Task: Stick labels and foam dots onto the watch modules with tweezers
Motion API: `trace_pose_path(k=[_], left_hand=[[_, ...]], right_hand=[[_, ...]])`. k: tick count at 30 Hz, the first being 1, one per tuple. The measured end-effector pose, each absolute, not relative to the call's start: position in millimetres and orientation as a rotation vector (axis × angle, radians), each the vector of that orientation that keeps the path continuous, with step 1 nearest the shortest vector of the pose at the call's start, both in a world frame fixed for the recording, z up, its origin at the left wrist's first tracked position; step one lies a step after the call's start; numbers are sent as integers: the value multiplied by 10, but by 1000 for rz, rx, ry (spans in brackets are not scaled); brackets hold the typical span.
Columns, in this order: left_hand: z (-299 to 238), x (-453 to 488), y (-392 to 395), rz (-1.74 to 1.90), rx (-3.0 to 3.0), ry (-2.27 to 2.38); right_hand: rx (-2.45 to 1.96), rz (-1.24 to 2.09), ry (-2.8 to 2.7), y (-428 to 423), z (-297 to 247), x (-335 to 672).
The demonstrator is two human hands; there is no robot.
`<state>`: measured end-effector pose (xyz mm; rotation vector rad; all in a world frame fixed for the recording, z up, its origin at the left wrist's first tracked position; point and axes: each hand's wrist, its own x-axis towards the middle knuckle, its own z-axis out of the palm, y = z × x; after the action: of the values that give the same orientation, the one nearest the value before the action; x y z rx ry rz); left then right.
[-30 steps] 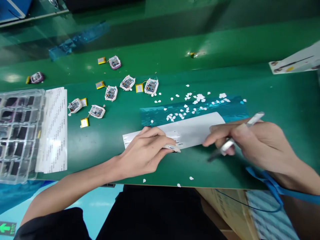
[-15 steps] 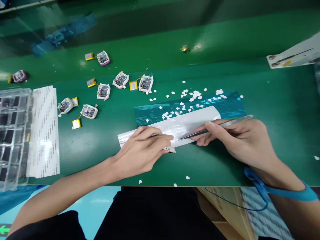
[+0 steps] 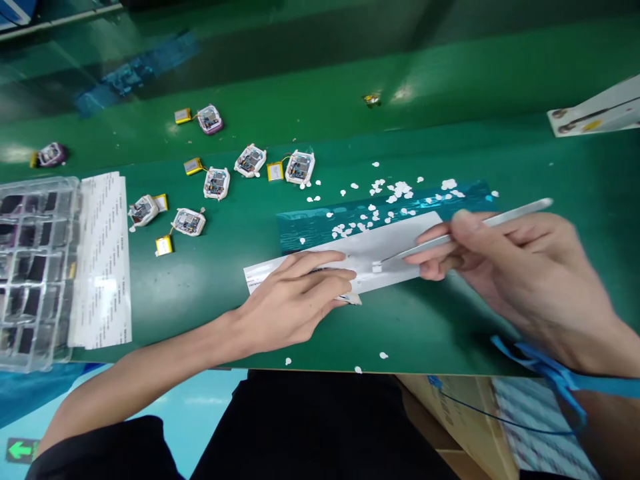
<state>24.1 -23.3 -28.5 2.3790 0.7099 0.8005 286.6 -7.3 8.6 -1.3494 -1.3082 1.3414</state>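
Note:
My left hand lies over the left part of a white sticker sheet, its fingers curled round a white-edged piece that is mostly hidden beneath them. Between the thumb and fingers of my right hand is a pair of metal tweezers, pointing left and down. A small white square sticker is at the tweezer tips, over the sheet. Behind the sheet is a strip of blue film with many small round white tabs on and around it.
Several opened watch casings with yellow batteries lie to the left and behind. A clear compartment tray and a stack of printed sheets are at far left. A white bracket stands at right. Loose tabs lie near the front edge.
My right hand and the tweezers have moved up and right, and a small white square now shows at the tips. My left hand keeps its place on the sheet. The view has shifted slightly.

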Motion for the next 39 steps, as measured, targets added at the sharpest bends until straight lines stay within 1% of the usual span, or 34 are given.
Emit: trace_pose_path(k=[3, 5, 7, 10, 16, 30, 35, 39], left_hand=[[-201, 224, -228, 968, 1970, 789], [-128, 210, -209, 960, 1633, 879], [-70, 195, -182, 908, 1374, 906], [-39, 180, -155, 844, 1199, 834], [-65, 195, -189, 870, 1071, 760], [-42, 209, -222, 827, 1091, 863], [-64, 208, -209, 836, 1108, 899], [-54, 35, -131, 841, 1262, 948]], right_hand=[[-1280, 1052, -1413, -44, 228, 2702], [-1208, 911, -1484, -30, 282, 2564], [-1158, 856, -1536, -24, 289, 2432], [-1122, 825, -1608, -30, 228, 2304], [-1088, 811, -1634, -43, 81, 2264], [-1060, 807, -1679, -11, 73, 2258], [-1032, 716, -1800, -57, 58, 2240], [-1009, 593, -1756, -56, 83, 2315]])
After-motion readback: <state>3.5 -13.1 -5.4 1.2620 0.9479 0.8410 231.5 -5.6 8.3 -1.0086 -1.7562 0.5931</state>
